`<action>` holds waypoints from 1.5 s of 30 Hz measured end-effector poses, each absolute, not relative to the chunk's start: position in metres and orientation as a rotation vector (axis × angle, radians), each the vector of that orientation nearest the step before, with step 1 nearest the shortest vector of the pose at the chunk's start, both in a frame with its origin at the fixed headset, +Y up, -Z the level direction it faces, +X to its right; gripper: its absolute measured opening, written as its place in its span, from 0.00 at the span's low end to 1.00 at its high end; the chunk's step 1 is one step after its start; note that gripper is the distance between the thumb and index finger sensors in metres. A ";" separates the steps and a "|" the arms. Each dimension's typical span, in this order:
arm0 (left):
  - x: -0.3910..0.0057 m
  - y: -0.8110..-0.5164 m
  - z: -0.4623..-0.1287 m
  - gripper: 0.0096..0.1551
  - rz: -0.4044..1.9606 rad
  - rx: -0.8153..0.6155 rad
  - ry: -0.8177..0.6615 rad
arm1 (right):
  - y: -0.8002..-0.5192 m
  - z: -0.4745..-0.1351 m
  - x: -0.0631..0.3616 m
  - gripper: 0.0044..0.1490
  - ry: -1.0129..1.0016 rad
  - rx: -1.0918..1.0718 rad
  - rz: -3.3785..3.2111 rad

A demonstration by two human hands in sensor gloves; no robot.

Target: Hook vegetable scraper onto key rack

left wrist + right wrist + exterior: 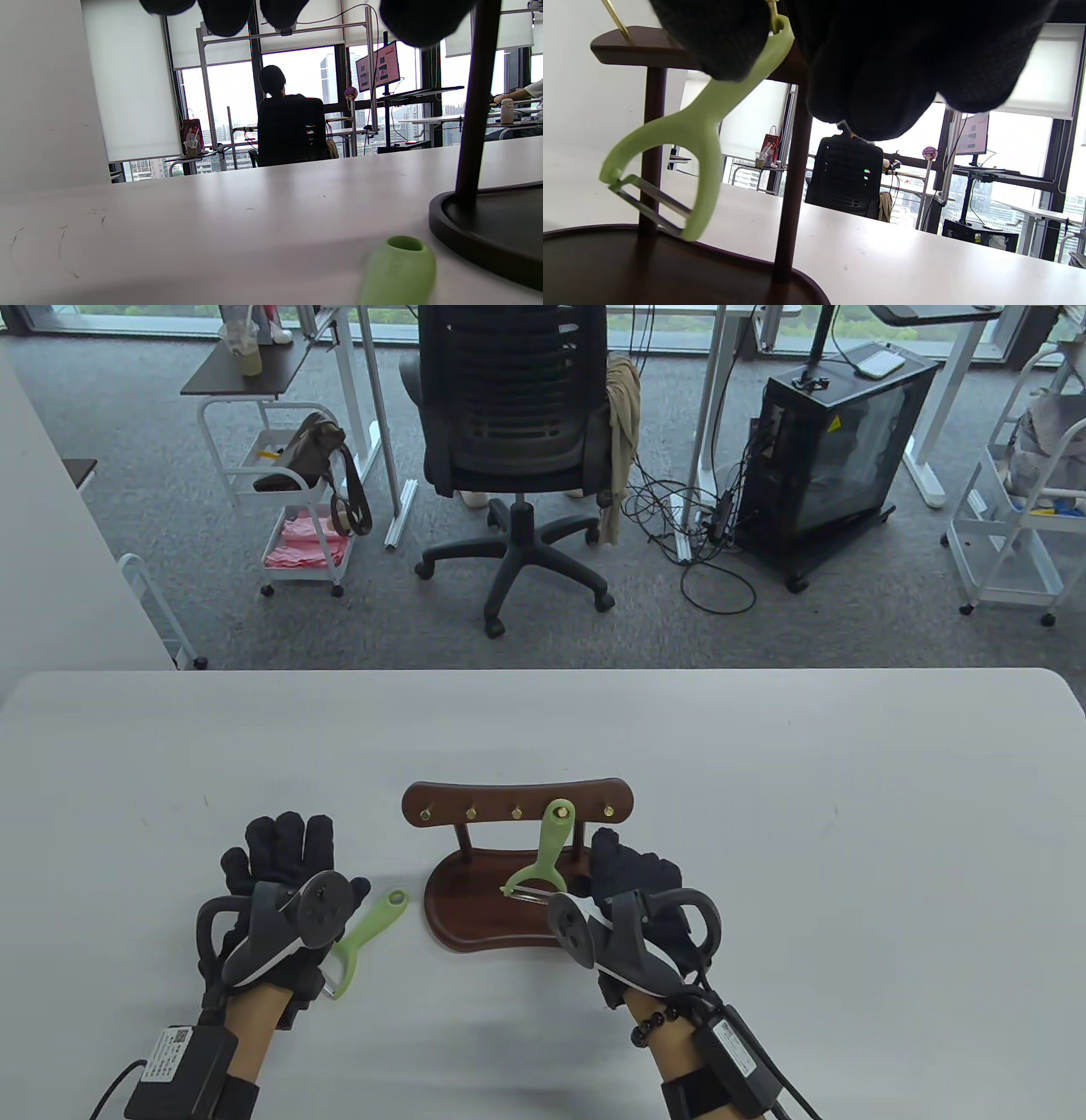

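A wooden key rack with brass hooks stands on its dark base at the table's middle. One green vegetable scraper hangs by its handle loop from a hook, its blade just above the base; it also shows in the right wrist view. A second green scraper lies flat on the table beside my left hand, which rests open with fingers spread and holds nothing. My right hand is just right of the hanging scraper, over the base's right end, and grips nothing I can see.
The white table stretches wide around the rack. In the left wrist view the lying scraper's handle end points toward the rack's base and post. An office chair stands beyond the table's far edge.
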State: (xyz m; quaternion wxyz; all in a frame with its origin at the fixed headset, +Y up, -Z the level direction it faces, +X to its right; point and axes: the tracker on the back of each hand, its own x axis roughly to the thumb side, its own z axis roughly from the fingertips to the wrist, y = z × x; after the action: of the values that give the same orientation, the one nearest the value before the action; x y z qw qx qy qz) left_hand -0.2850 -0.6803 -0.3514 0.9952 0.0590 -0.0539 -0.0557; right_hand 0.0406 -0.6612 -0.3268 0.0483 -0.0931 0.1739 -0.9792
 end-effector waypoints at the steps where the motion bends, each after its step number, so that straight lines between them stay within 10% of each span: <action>1: -0.285 -0.680 -0.352 0.50 -0.111 0.116 -0.107 | -0.661 -0.327 0.046 0.41 0.505 -0.277 -2.986; 16: -0.285 -0.683 -0.351 0.50 -0.088 0.083 -0.115 | -0.681 -0.345 0.126 0.53 -0.105 -0.183 -3.243; 45: -0.260 -0.737 -0.366 0.45 -0.272 -0.246 -0.128 | -0.686 -0.346 0.128 0.52 -0.182 -0.168 -3.256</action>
State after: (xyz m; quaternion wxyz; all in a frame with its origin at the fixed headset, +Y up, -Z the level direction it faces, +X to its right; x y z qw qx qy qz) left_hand -0.2601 -0.7366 -0.3665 0.9812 -0.1224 -0.0635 -0.1353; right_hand 0.1276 -0.6864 -0.3462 -0.0619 -0.0514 -0.0555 -0.9952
